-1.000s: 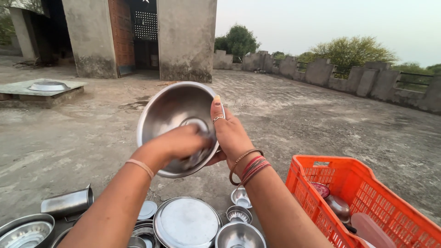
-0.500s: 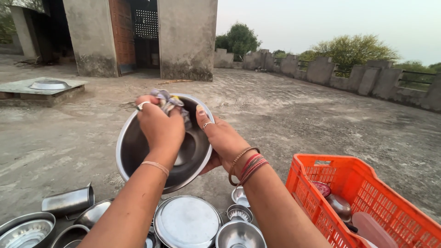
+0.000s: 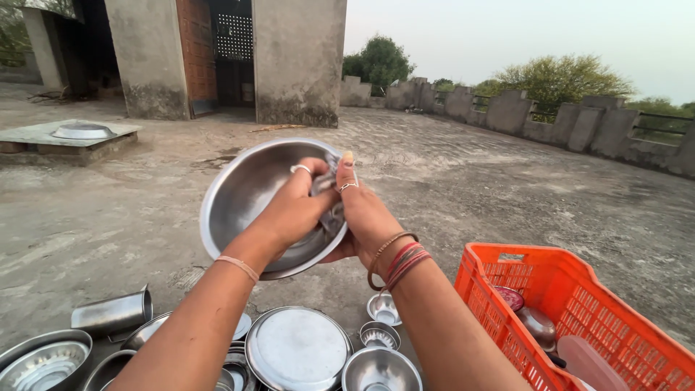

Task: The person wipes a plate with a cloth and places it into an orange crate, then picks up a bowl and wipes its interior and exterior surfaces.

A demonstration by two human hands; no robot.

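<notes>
left hand (image 3: 293, 210): fingers bunched on cloth (image 3: 326, 190) inside bowl (image 3: 242, 192)
right hand (image 3: 365, 213): gripping rim at 3 o'clock
risk: wet steel could slip onto the dishes (image 3: 297, 351) at 6

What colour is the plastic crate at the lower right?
Bright orange: the crate has slotted lattice walls, clearest in the head view.

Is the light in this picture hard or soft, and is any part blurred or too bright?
In the head view the light is soft and hazy, with no hard shadows on the concrete floor; the sky is pale and almost washed out; the steel bowl shows only dull reflections, no strong glare; the left hand and right hand look fairly sharp.
</notes>
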